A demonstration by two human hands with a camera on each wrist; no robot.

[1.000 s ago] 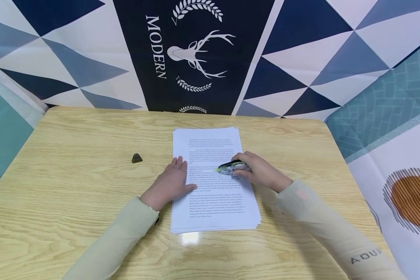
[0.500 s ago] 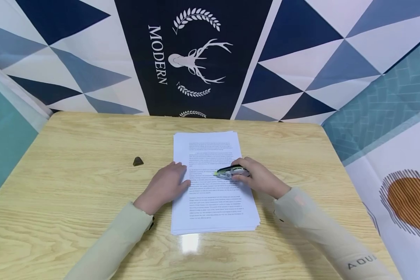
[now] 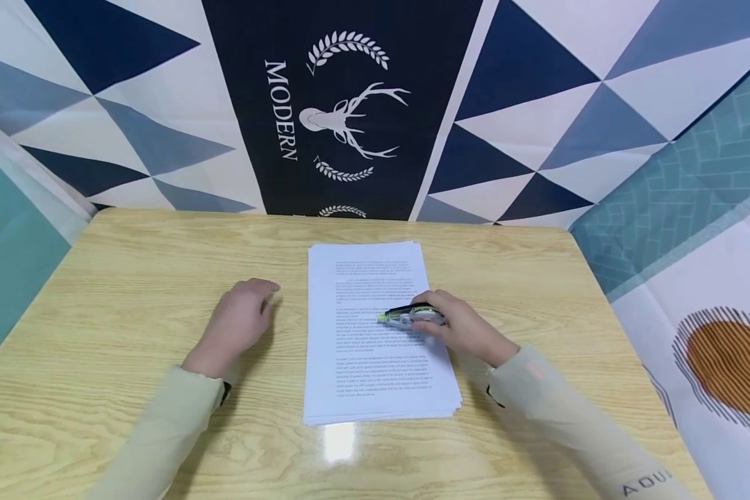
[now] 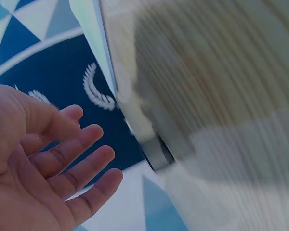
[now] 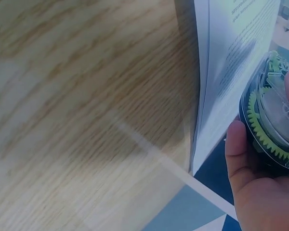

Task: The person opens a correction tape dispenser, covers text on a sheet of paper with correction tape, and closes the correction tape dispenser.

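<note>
My right hand [image 3: 469, 326] grips a correction tape [image 3: 403, 317] with a clear case and green gear wheels [image 5: 259, 120]. Its yellow-green tip points left, over the text in the middle of a stack of printed paper [image 3: 375, 406]. Left of the stack, my left hand [image 3: 234, 319] hovers above the table with relaxed fingers and holds nothing. In the left wrist view, a small dark cap-like piece [image 4: 157, 154] appears blurred on the table, just beyond the fingertips. The left hand hides that piece in the head view.
The wooden table [image 3: 119, 347] carries the paper stack near its middle. Behind it stands a patterned wall covering [image 3: 344, 118] with a deer head and triangles. A white cloth [image 3: 719, 278] with a brown oval hangs at the right.
My left hand has lifted off the paper's left edge and moved left to above the small dark piece. The right hand keeps its grip on the correction tape, nearly still.
</note>
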